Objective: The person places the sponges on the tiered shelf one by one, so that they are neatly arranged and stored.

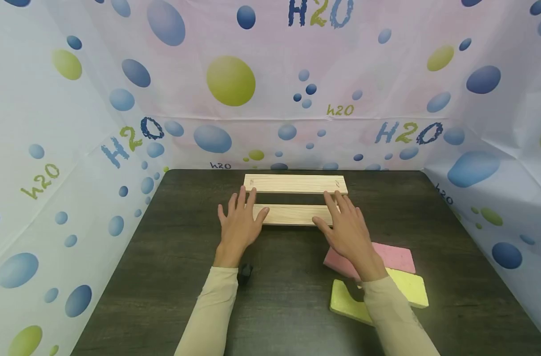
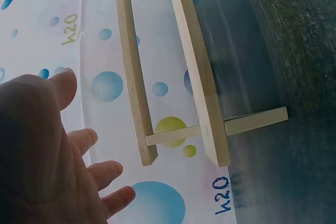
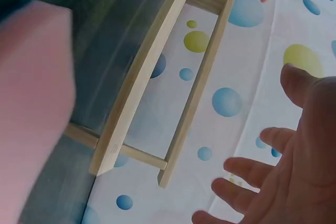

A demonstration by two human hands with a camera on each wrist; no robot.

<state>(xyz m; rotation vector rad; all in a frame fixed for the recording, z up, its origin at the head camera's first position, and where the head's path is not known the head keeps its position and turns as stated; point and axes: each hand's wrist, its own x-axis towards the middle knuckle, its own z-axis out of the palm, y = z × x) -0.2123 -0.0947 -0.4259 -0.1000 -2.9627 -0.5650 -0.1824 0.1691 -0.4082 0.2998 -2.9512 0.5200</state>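
A small wooden rack (image 1: 297, 184) with two long pale boards stands toward the back of the dark table. Short crosspieces (image 2: 257, 121) join its boards near the ends. My left hand (image 1: 239, 227) is spread over the rack's left end, fingers apart and holding nothing. Over the right end, my right hand (image 1: 348, 230) is spread the same way, also holding nothing. Both wrist views show a gap between the fingers and the wood. Behind the right wrist lie a pink sponge (image 1: 395, 257) and yellow sponges (image 1: 410, 287), partly hidden by the forearm.
A small black object (image 1: 245, 273) sits beside the left wrist on the dark table (image 1: 163, 296). White sheeting (image 1: 270, 99) printed with blue and green spots encloses the back and both sides.
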